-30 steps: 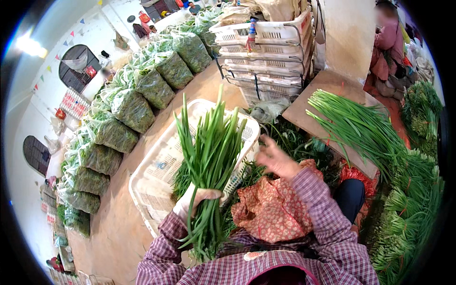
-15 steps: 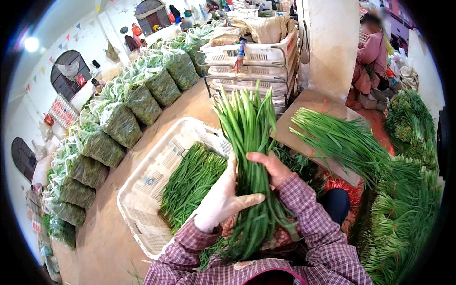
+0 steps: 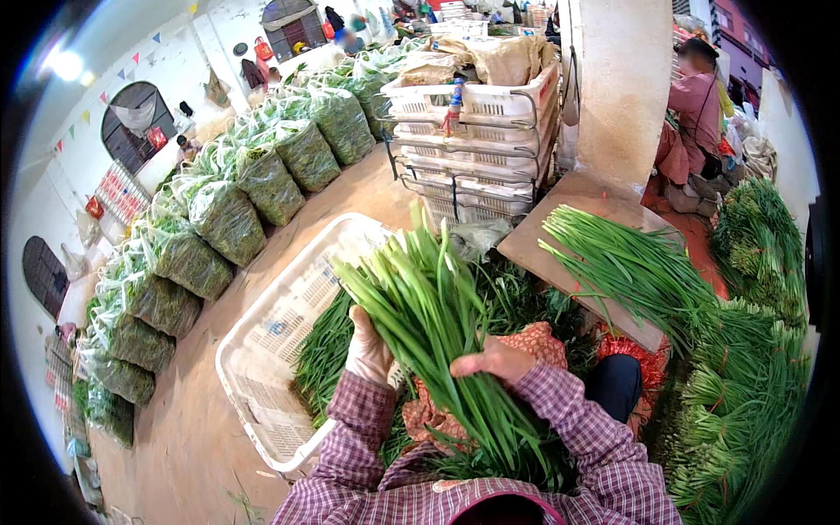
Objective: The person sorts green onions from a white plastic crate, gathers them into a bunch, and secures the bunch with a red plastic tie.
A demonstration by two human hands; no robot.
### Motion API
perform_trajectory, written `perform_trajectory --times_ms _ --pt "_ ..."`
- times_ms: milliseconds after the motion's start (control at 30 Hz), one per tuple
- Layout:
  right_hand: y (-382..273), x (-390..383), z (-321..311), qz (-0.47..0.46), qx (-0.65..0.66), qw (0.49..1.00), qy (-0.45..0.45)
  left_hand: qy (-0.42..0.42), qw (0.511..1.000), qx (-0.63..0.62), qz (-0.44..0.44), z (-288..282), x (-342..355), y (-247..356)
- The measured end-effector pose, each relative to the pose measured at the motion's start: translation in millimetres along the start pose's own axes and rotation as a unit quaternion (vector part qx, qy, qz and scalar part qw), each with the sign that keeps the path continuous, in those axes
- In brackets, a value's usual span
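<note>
A thick bunch of garlic chives [image 3: 429, 315] is held before me, pale stem ends tilted up to the left and leaves hanging over my lap. My right hand [image 3: 494, 360] grips the bunch around its middle, thumb across the front. On the bunch's left side, my left hand [image 3: 369, 348], in a whitish glove, holds it nearer the stem ends; most of its fingers are hidden behind the stems. Left of the bunch stands a white plastic crate [image 3: 262, 350] with more chives [image 3: 325, 350] lying in it. Loose chives [image 3: 626, 254] rest on a board [image 3: 560, 219] to the right.
Tied chive bundles [image 3: 735, 394] are piled at my right. Stacked white crates [image 3: 472, 122] stand ahead beside a pillar [image 3: 612, 96]. Several filled plastic bags [image 3: 227, 223] line the left side. A person in pink [image 3: 697, 109] sits at the far right.
The bunch has tipped from upright to leaning left. My left hand has shifted up and left along it, while my right hand has moved slightly down.
</note>
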State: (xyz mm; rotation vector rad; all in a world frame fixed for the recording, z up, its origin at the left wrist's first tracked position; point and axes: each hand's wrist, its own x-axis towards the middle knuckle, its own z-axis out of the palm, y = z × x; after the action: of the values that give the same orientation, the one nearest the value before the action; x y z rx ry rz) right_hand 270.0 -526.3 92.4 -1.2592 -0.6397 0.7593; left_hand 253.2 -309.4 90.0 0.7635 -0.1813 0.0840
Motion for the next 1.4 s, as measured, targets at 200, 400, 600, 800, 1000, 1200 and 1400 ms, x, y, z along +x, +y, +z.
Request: perform_trajectory --times_ms 200,400,600,800,1000,1200,1400 --pt "7.7 -8.0 12.0 0.03 -0.038 0.999 -0.022 0.001 0.993 -0.119 -0.01 -44.6 -10.1 -38.4" --pt "-14.6 -18.6 -18.7 -0.042 -0.039 0.998 0.008 -0.068 0.997 -0.035 -0.001 -0.5 -3.6 -38.8" --pt "-65.4 9.9 -10.7 -0.138 -0.098 0.972 0.162 -0.06 0.998 0.005 -0.028 -15.1 -4.5 -40.2" --pt "-89.1 27.9 18.7 -0.229 -0.502 0.781 0.293 0.027 0.986 -0.147 -0.071 7.5 -10.0 -27.7" --pt "-89.7 28.9 -1.0 -0.209 -0.186 0.92 0.274 -0.069 0.988 -0.127 -0.059 32.1 -2.7 -24.4" --pt "-103.1 54.2 -34.9 -0.091 -0.17 0.951 0.243 -0.12 0.99 -0.048 -0.054 32.3 0.2 -22.5" --pt "-100.9 80.8 -21.2 -0.125 -0.311 0.928 0.162 -0.073 0.984 -0.13 -0.097 9.3 2.5 -30.9"
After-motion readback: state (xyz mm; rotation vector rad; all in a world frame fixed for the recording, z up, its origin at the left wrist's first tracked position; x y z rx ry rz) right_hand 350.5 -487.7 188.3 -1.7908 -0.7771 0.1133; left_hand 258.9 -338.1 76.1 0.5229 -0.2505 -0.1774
